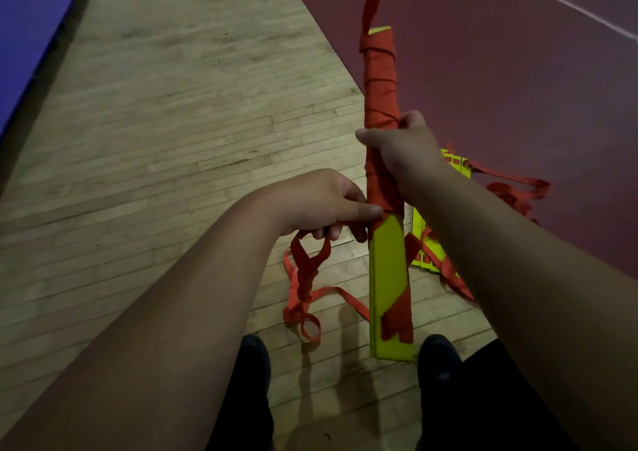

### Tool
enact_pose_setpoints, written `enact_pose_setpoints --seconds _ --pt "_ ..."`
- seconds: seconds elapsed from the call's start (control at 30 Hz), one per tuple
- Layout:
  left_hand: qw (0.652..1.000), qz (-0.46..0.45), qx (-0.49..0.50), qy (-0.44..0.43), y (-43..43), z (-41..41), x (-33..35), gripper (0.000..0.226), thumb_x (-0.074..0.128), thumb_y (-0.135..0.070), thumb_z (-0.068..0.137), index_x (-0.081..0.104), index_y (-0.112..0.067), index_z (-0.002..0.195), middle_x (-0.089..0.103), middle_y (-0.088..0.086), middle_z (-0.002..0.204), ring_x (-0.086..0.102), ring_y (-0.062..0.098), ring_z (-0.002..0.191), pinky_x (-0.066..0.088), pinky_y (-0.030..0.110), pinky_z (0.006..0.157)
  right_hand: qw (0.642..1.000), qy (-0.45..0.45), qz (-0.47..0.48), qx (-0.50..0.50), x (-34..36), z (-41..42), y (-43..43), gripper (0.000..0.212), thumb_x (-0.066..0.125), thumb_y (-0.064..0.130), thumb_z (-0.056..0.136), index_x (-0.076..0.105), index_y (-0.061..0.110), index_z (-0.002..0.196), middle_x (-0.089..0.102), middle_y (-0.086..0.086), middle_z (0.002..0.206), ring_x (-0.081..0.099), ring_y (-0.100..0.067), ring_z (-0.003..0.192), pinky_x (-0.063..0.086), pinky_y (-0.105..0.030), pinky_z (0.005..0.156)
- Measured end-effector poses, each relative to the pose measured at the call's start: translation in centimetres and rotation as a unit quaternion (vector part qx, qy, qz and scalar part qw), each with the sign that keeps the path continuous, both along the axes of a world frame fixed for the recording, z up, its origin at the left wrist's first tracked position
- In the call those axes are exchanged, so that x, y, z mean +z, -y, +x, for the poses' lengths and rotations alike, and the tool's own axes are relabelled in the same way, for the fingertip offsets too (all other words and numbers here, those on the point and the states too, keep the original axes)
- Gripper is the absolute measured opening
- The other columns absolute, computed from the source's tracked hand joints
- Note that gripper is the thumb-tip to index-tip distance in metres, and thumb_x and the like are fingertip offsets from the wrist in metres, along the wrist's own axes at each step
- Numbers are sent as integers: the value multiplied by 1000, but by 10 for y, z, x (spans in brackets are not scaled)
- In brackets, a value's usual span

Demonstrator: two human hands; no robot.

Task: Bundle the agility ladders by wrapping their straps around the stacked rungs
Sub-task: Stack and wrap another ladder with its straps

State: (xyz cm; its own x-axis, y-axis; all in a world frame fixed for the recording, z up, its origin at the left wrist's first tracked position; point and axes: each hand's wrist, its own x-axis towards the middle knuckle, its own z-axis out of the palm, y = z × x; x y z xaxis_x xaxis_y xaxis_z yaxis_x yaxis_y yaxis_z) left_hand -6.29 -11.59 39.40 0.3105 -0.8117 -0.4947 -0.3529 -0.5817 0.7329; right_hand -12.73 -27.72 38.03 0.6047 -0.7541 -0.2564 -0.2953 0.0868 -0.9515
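A stack of yellow ladder rungs (pixel 388 260) is held lengthwise in front of me, its far half wound in red strap (pixel 379 81). My right hand (pixel 404 147) grips the wrapped middle of the stack from the right. My left hand (pixel 328 205) pinches the loose red strap at the stack's left edge, right where the wrapping ends. The free strap (pixel 303 278) hangs from that hand in tangled loops down to the floor. A strap tail sticks up at the far end of the bundle.
A second yellow ladder (pixel 428 236) with loose red straps (pixel 511 188) lies on the floor behind the bundle. Wooden floorboards (pixel 172 140) run left, a dark red court surface (pixel 500 71) right, a blue mat (pixel 24 19) far left. My dark shoes (pixel 255 357) stand below.
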Motion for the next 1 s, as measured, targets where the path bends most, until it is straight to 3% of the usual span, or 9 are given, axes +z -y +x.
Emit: enact_pose_setpoints --seconds 0.2,0.33,0.47,0.57,0.63,0.7,0.83,0.93,1.0 --pt "997 34 -33 66 2 -2 -3 34 64 -54 105 77 -23 101 80 -6 83 61 11 59 49 24 51 998 -36 -44 -22 -3 -2 -2 56 91 35 76 53 23 116 70 -3 103 73 -26 91 65 -53 82" --pt "998 26 18 47 3 -1 -5 53 67 -68 97 79 -17 100 70 3 75 55 14 55 49 29 54 999 0 38 -3 -2 -1 -2 54 86 28 89 47 20 125 70 -10 116 77 -30 99 67 -54 82" --pt "991 70 8 118 9 -8 -3 69 66 -86 83 79 -20 100 75 1 85 66 15 67 52 32 61 994 60 93 -8 2 0 -6 47 70 16 103 32 15 132 63 -14 119 82 -27 85 69 -47 70" --pt "978 92 20 185 17 -22 -6 69 72 -85 79 78 -17 90 67 0 77 63 15 69 47 32 61 998 18 52 -36 -4 8 -6 43 67 17 102 35 10 130 67 -15 115 79 -21 75 68 -44 66" --pt "975 80 39 201 18 -24 -8 64 75 -79 81 77 -16 85 63 1 74 62 17 67 46 33 61 997 -1 74 -35 -3 10 -5 41 67 14 99 44 8 132 68 -13 115 78 -19 76 67 -41 66" --pt "984 52 52 163 14 -18 -6 57 76 -74 84 78 -17 88 65 1 76 63 18 67 49 33 62 988 40 146 -15 1 8 -2 38 70 12 95 56 6 130 70 -11 112 76 -20 76 64 -39 67" --pt "993 -70 83 -43 2 -7 6 44 75 -61 94 77 -18 87 57 1 73 50 14 59 42 31 59 923 178 337 63 17 -3 1 23 69 22 97 60 10 115 68 -6 93 69 -18 77 59 -34 73" --pt "983 -119 103 -90 1 -7 13 66 69 -63 97 75 2 109 60 9 82 51 16 61 43 30 59 926 163 320 121 23 -4 1 28 71 31 98 57 18 118 69 -5 90 70 -21 78 61 -34 79" --pt "985 -115 101 -84 2 -7 16 70 64 -68 97 75 1 101 62 6 79 53 15 61 44 29 61 932 143 313 111 21 -2 -2 30 74 34 98 61 19 121 66 -5 87 74 -22 78 65 -37 86"
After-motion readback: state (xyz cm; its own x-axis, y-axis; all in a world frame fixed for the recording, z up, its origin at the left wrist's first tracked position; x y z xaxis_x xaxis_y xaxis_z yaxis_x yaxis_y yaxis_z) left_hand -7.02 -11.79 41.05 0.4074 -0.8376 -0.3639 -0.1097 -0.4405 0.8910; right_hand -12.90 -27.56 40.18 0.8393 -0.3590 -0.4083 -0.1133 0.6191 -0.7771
